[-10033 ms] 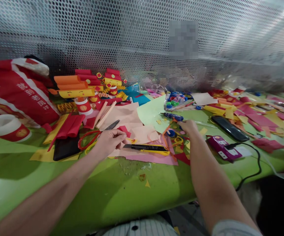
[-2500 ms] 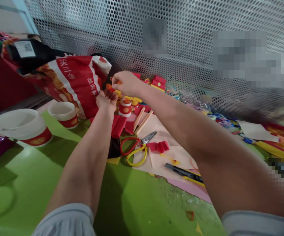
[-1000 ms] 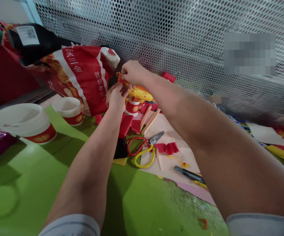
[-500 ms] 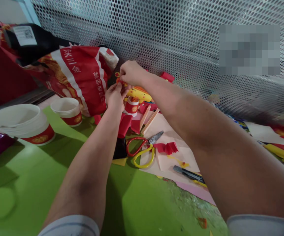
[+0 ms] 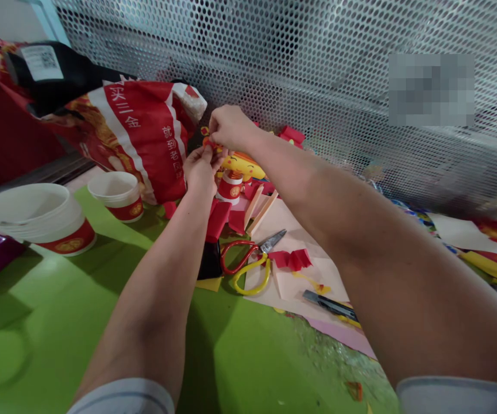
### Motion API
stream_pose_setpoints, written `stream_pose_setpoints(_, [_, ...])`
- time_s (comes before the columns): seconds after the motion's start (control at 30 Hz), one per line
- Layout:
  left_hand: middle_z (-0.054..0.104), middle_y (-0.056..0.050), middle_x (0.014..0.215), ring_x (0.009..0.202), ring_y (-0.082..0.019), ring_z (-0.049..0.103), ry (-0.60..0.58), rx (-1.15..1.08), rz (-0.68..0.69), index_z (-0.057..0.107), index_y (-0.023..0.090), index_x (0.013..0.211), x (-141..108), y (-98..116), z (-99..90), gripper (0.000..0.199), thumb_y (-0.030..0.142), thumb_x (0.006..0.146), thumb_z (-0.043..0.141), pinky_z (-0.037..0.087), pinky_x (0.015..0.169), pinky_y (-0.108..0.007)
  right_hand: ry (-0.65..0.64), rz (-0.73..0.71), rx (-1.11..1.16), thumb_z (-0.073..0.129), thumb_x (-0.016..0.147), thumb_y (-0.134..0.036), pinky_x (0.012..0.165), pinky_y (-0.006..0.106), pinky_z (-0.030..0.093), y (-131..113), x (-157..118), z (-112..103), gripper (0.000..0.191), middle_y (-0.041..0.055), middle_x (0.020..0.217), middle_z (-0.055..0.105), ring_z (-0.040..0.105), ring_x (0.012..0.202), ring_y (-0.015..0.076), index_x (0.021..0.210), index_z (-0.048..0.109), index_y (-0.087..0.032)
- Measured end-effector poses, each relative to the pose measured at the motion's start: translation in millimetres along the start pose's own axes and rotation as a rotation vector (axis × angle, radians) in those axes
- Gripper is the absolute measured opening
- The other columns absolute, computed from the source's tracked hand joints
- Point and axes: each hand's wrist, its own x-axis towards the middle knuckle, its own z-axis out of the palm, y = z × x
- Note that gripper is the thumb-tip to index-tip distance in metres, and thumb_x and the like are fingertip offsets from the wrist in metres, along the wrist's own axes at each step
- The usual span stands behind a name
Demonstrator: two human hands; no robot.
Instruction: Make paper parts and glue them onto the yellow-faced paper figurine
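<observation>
Both my hands meet at the far side of the table, in front of a yellow figure with a smiling face [image 5: 248, 167]. My left hand [image 5: 200, 168] pinches a small orange-red piece [image 5: 207, 141] between thumb and finger. Just above it, the closed fingers of my right hand [image 5: 231, 127] grip at that same piece, whose far part they hide. Under the figure is a red and white paper cup [image 5: 230, 188]. Nearer to me, scissors [image 5: 252, 259] with one red and one yellow handle lie slightly spread beside crumpled red paper [image 5: 292, 260].
Stacked paper tubs [image 5: 37, 215] and a smaller paper cup [image 5: 116, 195] stand at left. Behind them are a red bag [image 5: 153, 138] and a dark bottle [image 5: 80, 69]. A utility knife [image 5: 330, 305] and wooden sticks [image 5: 262, 213] lie on pale paper. Perforated metal [image 5: 274, 69] rises behind.
</observation>
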Motion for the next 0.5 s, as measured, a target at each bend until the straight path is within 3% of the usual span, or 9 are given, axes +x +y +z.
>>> stream_pose_setpoints(0.27, [0.060,0.000,0.057,0.081,-0.018,0.070,0.016,0.010,0.012,0.048,0.017,0.066,7.1,-4.0,-2.4,0.024,0.006,0.087,0.048,0.057,0.076,-0.027,-0.055,0.037,0.099,0.050,0.084,-0.014,0.064,0.027,0.056,0.4,-3.9,0.3,0.019,0.0108,0.085,0.071,0.069,0.074,0.0199,0.094,0.066,-0.011])
stream_pose_setpoints(0.43, [0.058,0.002,0.053,0.079,-0.016,0.071,0.006,0.034,0.011,0.049,0.018,0.065,4.3,-3.8,-1.9,0.025,0.008,0.088,0.047,0.056,0.077,-0.026,-0.008,0.031,0.034,0.056,0.080,-0.011,0.073,0.026,0.054,0.1,-1.2,3.0,0.018,0.0082,0.089,0.071,0.068,0.087,0.0197,0.093,0.068,-0.011])
stream_pose_setpoints(0.5, [0.057,0.002,0.052,0.076,-0.015,0.071,0.007,0.036,0.013,0.049,0.017,0.064,2.5,-3.2,-1.1,0.026,0.007,0.088,0.048,0.056,0.076,-0.025,-0.056,0.052,0.069,0.054,0.080,-0.010,0.075,0.026,0.053,-0.2,-0.2,3.7,0.019,0.0083,0.093,0.071,0.067,0.090,0.0197,0.094,0.067,-0.012])
